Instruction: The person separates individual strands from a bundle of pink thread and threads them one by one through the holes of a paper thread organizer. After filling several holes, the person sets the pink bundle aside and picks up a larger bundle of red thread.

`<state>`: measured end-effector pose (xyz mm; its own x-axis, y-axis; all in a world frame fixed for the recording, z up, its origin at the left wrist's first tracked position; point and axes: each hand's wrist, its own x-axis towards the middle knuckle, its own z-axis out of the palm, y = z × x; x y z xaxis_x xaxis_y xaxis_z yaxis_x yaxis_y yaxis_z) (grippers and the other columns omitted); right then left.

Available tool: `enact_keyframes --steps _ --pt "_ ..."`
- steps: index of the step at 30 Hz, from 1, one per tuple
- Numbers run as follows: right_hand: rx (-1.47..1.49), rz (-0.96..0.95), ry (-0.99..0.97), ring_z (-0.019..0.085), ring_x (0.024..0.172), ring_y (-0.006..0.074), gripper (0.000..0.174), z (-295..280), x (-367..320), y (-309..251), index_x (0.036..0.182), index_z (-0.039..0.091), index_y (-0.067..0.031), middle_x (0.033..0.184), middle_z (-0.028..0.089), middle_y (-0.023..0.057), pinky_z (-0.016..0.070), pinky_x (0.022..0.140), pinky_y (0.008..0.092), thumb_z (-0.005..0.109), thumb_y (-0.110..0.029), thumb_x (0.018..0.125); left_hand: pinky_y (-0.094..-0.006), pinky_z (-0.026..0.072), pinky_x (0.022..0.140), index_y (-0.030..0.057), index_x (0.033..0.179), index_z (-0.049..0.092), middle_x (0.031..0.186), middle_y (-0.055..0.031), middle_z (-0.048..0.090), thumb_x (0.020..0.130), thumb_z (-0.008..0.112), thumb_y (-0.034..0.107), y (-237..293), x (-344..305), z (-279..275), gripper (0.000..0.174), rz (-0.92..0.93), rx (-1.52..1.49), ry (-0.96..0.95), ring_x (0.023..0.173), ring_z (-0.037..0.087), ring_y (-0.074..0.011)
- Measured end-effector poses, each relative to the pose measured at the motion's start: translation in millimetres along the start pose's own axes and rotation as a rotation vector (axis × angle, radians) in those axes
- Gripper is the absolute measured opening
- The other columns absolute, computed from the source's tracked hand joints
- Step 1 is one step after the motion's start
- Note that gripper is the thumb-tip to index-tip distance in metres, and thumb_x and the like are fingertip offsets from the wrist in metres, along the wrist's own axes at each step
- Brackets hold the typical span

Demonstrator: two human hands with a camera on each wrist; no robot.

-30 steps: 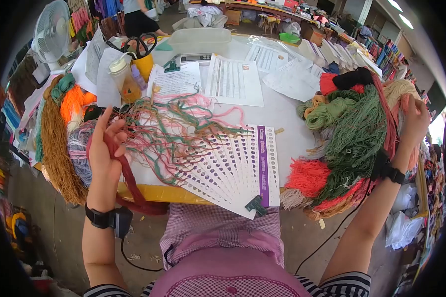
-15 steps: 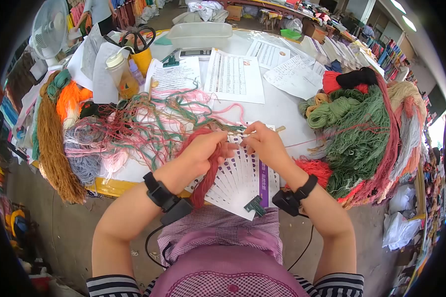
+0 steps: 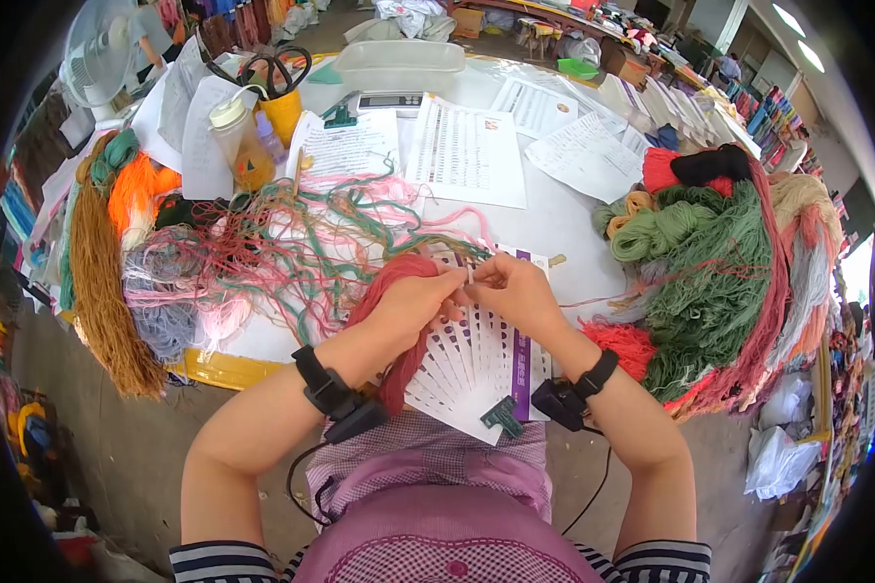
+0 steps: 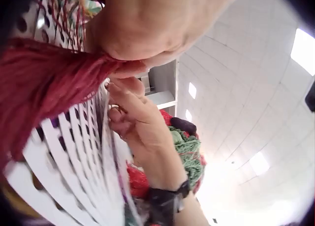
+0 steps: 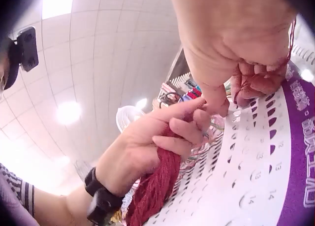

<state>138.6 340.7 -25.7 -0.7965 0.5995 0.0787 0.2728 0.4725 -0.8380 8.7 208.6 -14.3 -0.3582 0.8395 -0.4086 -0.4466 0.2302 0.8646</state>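
Observation:
A dark red yarn skein (image 3: 396,374) hangs from the left hand (image 3: 413,309), whose fingers curl round it; the right wrist view shows the skein (image 5: 156,186) draped through that hand (image 5: 142,147). The right hand (image 3: 525,296) meets the left fingertips, its thumb and index finger pinched together. A thin red strand (image 5: 291,38) runs by the right hand (image 5: 236,43) in the right wrist view. Under both hands lies a fan of white punched strips (image 3: 457,379) with a purple strip (image 3: 522,374) and a green clip (image 3: 502,418).
Tangled pink and green threads (image 3: 331,223) lie left of the fan, beside brown yarn (image 3: 107,291). Green yarn (image 3: 715,282) and red yarn (image 3: 620,348) are heaped at the right. Behind stand a bottle (image 3: 238,146), a yellow cup (image 3: 284,117) with scissors, papers (image 3: 469,155) and a plastic tray (image 3: 401,66).
Both hands came from opposite sides to meet over the fan, the left bringing the red skein. Over the last half second they moved only slightly. The background person shifted left.

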Motion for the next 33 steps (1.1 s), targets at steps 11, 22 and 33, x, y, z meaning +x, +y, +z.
enact_keyframes --steps 11,22,33 --pt "0.088 0.097 -0.033 0.065 0.074 0.0152 0.031 -6 -2 -7 0.094 0.066 0.0024 0.081 0.068 0.0092 0.0516 0.068 0.0272 0.072 -0.017 0.072 -0.0191 0.0403 0.049 0.0056 0.096 0.063 0.073 -0.0027 0.066 0.090 0.058 0.018 -3 23 3 0.014 0.098 0.410 0.001 0.062 0.060 -0.0071" --pt "0.054 0.075 -0.124 0.066 0.074 0.0166 0.032 -14 1 0 0.095 0.064 0.0016 0.084 0.069 0.0121 0.0507 0.063 0.0274 0.076 -0.019 0.073 -0.0199 0.0330 0.044 0.0054 0.098 0.065 0.087 -0.0105 0.066 0.084 0.058 0.016 35 -3 -18 0.019 -0.063 -0.170 -0.359 0.062 0.056 -0.0100" --pt "0.084 0.277 -0.255 0.064 0.074 0.0221 0.055 -19 9 -2 0.099 0.062 0.0021 0.083 0.067 0.0153 0.0489 0.067 0.0309 0.062 -0.051 0.085 -0.0186 0.0326 0.050 0.0105 0.097 0.067 0.081 0.0003 0.062 0.087 0.063 0.030 54 -25 -29 0.022 0.164 0.417 0.053 0.067 0.056 -0.0066"
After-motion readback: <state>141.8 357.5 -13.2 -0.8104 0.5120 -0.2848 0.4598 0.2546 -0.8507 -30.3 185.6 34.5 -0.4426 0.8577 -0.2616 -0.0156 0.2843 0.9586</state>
